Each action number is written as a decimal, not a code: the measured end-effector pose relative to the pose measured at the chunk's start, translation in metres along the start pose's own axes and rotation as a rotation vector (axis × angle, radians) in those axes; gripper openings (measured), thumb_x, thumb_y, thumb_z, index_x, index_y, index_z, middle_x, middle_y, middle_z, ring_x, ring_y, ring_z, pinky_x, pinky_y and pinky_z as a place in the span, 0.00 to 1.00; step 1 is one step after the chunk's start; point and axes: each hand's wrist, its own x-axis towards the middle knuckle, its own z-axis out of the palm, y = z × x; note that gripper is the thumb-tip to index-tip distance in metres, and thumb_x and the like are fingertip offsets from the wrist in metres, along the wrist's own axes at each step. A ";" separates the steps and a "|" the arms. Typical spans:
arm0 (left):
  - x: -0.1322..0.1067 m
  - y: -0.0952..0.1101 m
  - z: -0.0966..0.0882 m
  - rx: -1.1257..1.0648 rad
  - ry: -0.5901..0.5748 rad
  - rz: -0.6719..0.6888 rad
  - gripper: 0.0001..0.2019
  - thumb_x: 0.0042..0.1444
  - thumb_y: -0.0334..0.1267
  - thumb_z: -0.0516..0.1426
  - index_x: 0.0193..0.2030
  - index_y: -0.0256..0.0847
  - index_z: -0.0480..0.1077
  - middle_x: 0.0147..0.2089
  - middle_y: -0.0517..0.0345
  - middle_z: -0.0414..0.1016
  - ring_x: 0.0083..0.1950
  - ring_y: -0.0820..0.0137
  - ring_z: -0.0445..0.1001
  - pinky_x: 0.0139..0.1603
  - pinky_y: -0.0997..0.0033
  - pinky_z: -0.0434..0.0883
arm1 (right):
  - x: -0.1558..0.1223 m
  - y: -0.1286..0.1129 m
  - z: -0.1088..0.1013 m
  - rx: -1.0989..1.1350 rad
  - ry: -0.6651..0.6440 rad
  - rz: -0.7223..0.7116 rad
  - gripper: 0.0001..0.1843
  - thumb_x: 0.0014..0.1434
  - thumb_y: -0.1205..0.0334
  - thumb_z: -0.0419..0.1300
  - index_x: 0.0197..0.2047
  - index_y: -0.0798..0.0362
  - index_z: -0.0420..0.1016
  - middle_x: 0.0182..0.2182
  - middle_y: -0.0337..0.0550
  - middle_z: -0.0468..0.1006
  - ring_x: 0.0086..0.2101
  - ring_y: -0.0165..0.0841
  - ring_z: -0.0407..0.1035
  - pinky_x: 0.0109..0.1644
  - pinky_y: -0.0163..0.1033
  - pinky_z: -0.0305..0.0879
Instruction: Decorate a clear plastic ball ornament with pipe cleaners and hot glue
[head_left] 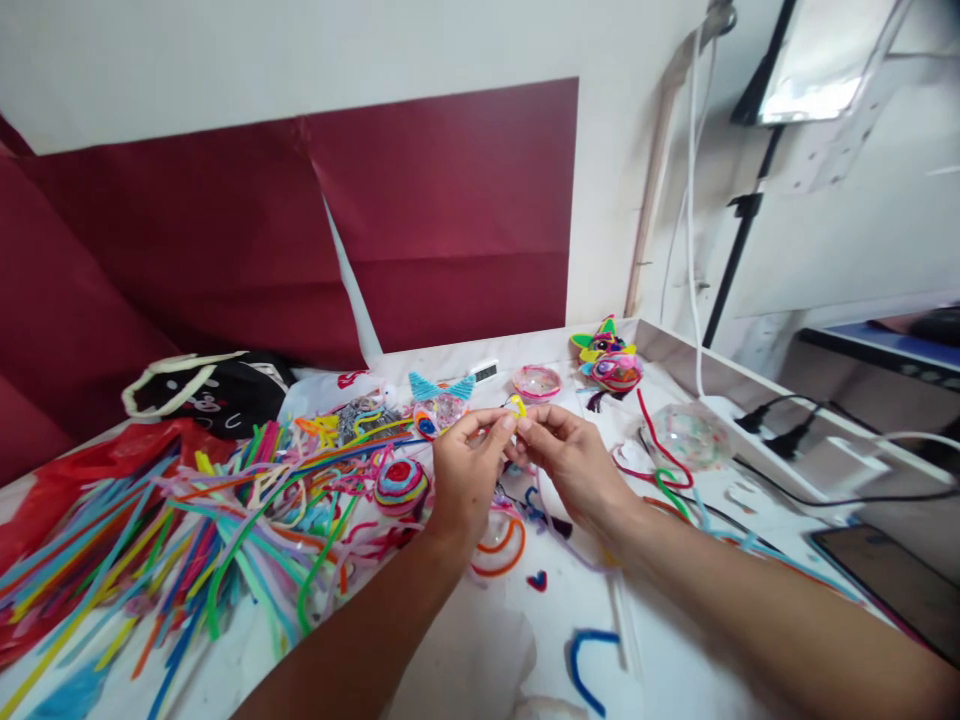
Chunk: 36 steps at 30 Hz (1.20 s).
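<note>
Above the middle of the white table, my left hand (pixel 472 465) and my right hand (pixel 566 455) meet at the fingertips. Both pinch a small yellow piece of pipe cleaner (pixel 517 404), which pokes up between the thumbs; its lower part is hidden by my fingers. Just left of my left hand sits a ball wound in striped pipe cleaner (pixel 401 487). Behind the hands stands a clear piece with blue pipe-cleaner ears (pixel 442 392). An orange pipe-cleaner curve (pixel 499 570) and a small red and blue heart (pixel 537 580) lie below them.
A big heap of coloured pipe cleaners (pixel 247 530) spreads across the left, by a black bag (pixel 210 395). At the back right sits a colourful pipe-cleaner figure (pixel 609 355). A clear bowl (pixel 690 437), power cables, and a phone (pixel 889 580) occupy the right. A bent blue pipe cleaner (pixel 581 665) lies in front.
</note>
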 end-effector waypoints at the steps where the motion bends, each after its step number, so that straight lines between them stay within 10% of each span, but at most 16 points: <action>1: 0.000 0.000 -0.001 0.011 0.013 0.011 0.07 0.51 0.38 0.61 0.34 0.36 0.73 0.18 0.65 0.69 0.18 0.78 0.64 0.19 0.78 0.59 | 0.000 0.000 0.000 -0.010 0.003 0.003 0.16 0.50 0.49 0.68 0.30 0.52 0.72 0.23 0.36 0.72 0.25 0.28 0.65 0.32 0.36 0.63; 18: 0.004 -0.010 -0.021 0.284 -0.166 0.076 0.07 0.52 0.38 0.60 0.31 0.36 0.76 0.19 0.62 0.69 0.19 0.76 0.64 0.21 0.77 0.61 | 0.003 -0.012 -0.023 -0.367 -0.067 0.077 0.19 0.43 0.48 0.72 0.25 0.55 0.75 0.21 0.36 0.71 0.24 0.27 0.60 0.29 0.35 0.56; 29: 0.000 -0.002 -0.025 0.582 -0.248 0.406 0.08 0.55 0.32 0.58 0.28 0.41 0.78 0.23 0.60 0.74 0.26 0.73 0.69 0.31 0.75 0.64 | 0.001 -0.020 -0.026 -0.444 -0.150 0.120 0.17 0.40 0.50 0.72 0.23 0.53 0.75 0.18 0.35 0.69 0.23 0.28 0.59 0.28 0.35 0.56; 36: 0.000 -0.004 -0.023 0.382 -0.273 0.241 0.03 0.53 0.35 0.61 0.31 0.39 0.77 0.26 0.59 0.77 0.25 0.74 0.71 0.28 0.76 0.66 | -0.008 -0.021 -0.023 -0.386 -0.133 0.123 0.11 0.46 0.56 0.68 0.23 0.53 0.73 0.19 0.36 0.69 0.24 0.28 0.60 0.31 0.36 0.57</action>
